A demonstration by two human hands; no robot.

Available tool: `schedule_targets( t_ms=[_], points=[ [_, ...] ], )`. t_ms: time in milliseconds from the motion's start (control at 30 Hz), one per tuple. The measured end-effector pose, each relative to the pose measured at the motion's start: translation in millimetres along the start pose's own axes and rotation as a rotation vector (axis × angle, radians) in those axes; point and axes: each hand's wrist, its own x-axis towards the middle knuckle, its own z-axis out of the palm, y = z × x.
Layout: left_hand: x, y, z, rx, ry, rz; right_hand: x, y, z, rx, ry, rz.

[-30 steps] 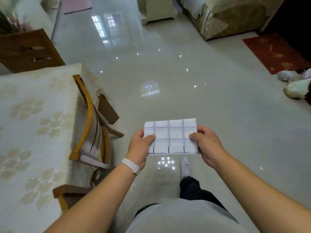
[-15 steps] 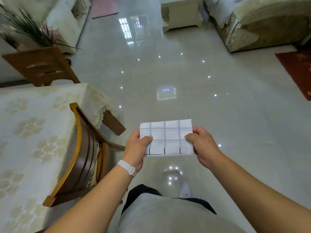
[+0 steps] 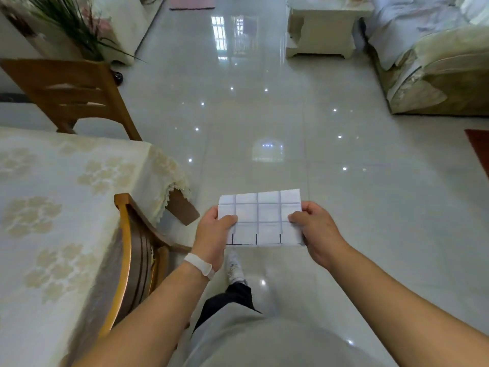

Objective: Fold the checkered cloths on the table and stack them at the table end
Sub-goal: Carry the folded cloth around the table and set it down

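A folded white checkered cloth (image 3: 260, 218) with dark grid lines is held flat in the air over the floor, in front of my body. My left hand (image 3: 214, 234) grips its left edge and my right hand (image 3: 315, 231) grips its right edge, thumbs on top. The table (image 3: 66, 197), covered with a cream flower-patterned tablecloth, is to my left. No other checkered cloth shows on the visible part of the table.
A wooden chair (image 3: 132, 263) is tucked against the table's near side and another chair (image 3: 71, 94) stands at its far end. Glossy tiled floor (image 3: 264, 123) stretches ahead. A sofa (image 3: 434, 64), a white low table (image 3: 322, 27) and a plant (image 3: 68, 25) lie beyond.
I have walked forward along the table's side and the view has lifted; the far chair and table end now show. Both hands keep the same hold on the folded cloth.
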Motion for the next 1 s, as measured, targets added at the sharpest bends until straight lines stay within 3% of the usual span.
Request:
schedule_targets(
  t_ms=[367,1000],
  points=[
    [142.4,137.3,-38.6,-0.081,0.001,0.055,122.4,-125.7,115.7,-0.047,-0.032,-0.088],
    [329.0,275.6,-24.3,-0.180,0.310,0.061,349.2,-259.8,220.3,-0.026,-0.299,-0.010]
  ],
)
